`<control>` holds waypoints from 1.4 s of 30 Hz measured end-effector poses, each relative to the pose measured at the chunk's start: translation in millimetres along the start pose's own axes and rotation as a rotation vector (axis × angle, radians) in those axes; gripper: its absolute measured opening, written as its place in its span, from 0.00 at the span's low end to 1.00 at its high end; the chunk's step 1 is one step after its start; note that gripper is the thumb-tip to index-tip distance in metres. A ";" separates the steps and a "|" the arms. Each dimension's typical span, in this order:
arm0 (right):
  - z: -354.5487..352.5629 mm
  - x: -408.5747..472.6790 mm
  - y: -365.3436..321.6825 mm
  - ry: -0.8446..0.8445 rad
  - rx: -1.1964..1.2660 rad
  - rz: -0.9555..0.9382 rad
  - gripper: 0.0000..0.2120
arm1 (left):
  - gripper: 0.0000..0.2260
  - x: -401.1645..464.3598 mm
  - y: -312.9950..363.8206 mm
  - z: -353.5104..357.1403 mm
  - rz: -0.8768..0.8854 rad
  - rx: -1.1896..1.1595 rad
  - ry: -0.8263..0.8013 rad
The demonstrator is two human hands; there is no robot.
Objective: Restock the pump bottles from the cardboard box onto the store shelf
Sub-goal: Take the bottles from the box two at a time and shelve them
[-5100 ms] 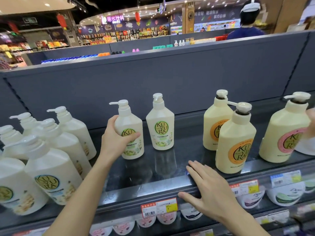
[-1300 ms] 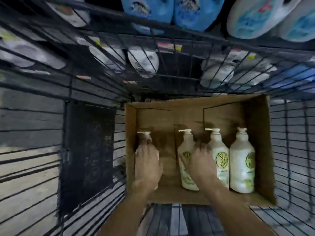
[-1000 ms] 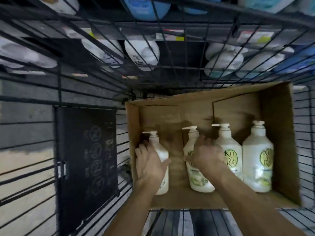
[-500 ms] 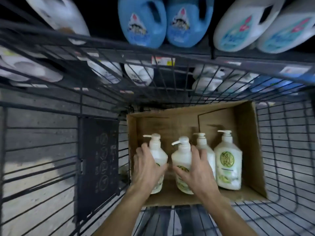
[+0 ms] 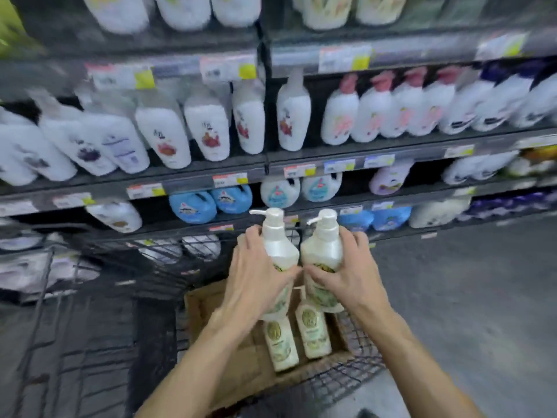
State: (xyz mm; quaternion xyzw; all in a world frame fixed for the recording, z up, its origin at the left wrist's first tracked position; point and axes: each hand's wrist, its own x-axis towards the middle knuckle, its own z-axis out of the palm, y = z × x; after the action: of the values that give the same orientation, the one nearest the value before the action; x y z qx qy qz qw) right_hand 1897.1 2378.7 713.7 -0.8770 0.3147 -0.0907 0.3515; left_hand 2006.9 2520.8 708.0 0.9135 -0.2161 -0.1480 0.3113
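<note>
My left hand (image 5: 254,277) grips a cream pump bottle (image 5: 278,247) and my right hand (image 5: 342,274) grips a second cream pump bottle (image 5: 322,248). Both bottles are upright, side by side, lifted above the cardboard box (image 5: 241,357). The box sits in a black wire cart (image 5: 340,384). Two more pump bottles (image 5: 312,333) with green labels stand inside it, partly hidden by my hands. The store shelf (image 5: 271,167) rises ahead, in several tiers.
The shelves hold white body-wash bottles (image 5: 208,128), pink-capped bottles (image 5: 373,116) and blue jugs (image 5: 211,203). Price tags (image 5: 230,179) line the shelf edges. Grey floor (image 5: 467,282) lies to the right of the cart. The picture is motion-blurred.
Both hands have lifted a bottle each out of the box. The view has swung up from the cart to the shelves.
</note>
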 end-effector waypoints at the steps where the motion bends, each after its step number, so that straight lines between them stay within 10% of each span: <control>1: -28.1 -2.4 1.3 0.039 0.020 -0.019 0.37 | 0.41 -4.7 24.2 -3.5 0.045 0.012 0.009; 18: -437.4 -81.0 118.0 0.369 0.005 -0.259 0.40 | 0.40 -121.4 419.0 29.7 0.518 -0.163 0.244; 42: -541.2 211.8 131.5 0.293 0.102 -0.455 0.39 | 0.37 116.9 563.8 44.4 0.488 -0.222 0.422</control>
State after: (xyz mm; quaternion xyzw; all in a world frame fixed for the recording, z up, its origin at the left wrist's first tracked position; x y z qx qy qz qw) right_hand 1793.5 1872.6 1010.4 -0.8838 0.1524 -0.3089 0.3165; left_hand 1919.2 2039.6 1015.0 0.8059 -0.3418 0.1005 0.4729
